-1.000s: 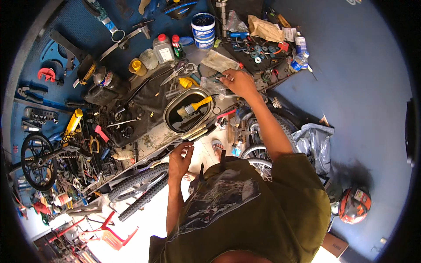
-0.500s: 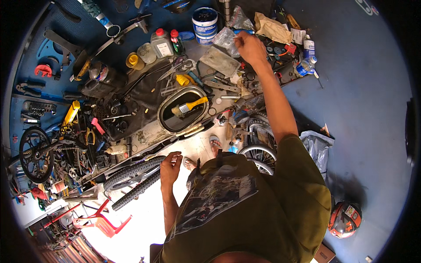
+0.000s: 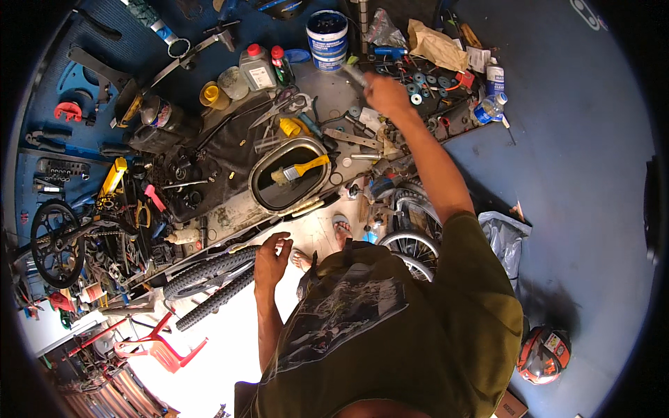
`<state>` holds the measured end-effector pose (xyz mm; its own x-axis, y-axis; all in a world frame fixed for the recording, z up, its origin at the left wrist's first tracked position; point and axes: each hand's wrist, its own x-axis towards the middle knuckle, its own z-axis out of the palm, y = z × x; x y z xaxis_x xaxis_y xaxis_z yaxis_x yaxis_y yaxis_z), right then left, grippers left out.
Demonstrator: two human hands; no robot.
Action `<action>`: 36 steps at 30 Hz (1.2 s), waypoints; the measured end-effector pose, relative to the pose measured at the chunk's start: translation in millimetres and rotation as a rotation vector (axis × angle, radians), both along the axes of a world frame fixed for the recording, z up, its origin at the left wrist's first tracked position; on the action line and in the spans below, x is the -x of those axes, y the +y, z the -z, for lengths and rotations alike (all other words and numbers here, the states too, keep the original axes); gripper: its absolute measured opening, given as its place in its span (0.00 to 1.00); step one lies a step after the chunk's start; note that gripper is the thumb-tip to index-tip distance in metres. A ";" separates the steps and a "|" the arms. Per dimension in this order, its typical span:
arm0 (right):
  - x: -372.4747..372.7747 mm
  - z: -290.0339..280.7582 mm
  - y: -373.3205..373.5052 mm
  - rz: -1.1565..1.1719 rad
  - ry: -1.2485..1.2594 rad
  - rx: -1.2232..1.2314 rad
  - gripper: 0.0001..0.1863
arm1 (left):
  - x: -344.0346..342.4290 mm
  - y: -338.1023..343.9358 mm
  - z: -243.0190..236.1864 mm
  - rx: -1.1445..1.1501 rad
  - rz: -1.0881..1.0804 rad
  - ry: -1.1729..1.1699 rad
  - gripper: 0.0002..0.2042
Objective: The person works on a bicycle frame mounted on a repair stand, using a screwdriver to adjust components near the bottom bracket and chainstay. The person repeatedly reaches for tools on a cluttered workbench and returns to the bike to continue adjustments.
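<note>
Grey blurred item (image 3: 355, 74) is clamped in the right grip (image 3: 387, 97), sticking out up-left; tub (image 3: 327, 43) stands beyond it, basin (image 3: 254, 180) below-left of that grip. Left grip (image 3: 272, 260) hangs loosely apart, tyre (image 3: 214, 269) just left.

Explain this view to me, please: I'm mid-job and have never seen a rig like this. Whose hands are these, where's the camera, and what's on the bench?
There is no machine here: a person works with two bare hands. The view comes from the left of two fisheye cameras worn on that person's head, looking down, so straight edges bend near the rim. The shirt below is the wearer's.

The right hand is over the bench, gripping a grey thing too blurred to identify. The left hand is near the tyres, fingers loosely curled, apparently empty.

On the bench, a brush lies in a metal tray of dark liquid. Scissors, a tub and a grey bottle lie or stand beyond it.
</note>
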<state>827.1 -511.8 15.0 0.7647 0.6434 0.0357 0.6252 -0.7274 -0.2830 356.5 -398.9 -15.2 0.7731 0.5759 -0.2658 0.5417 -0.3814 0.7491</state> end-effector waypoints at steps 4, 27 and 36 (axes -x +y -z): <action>-49.2 -22.4 -21.6 0.154 0.116 -0.381 0.26 | 4.5 -2.2 2.9 0.028 0.008 0.064 0.12; 35.3 8.8 16.1 -0.154 -0.103 0.161 0.50 | 9.2 -9.6 14.8 0.019 0.051 0.122 0.14; 27.9 25.0 -8.9 -0.027 0.122 0.123 0.35 | 8.1 -7.4 22.1 0.008 0.084 0.128 0.15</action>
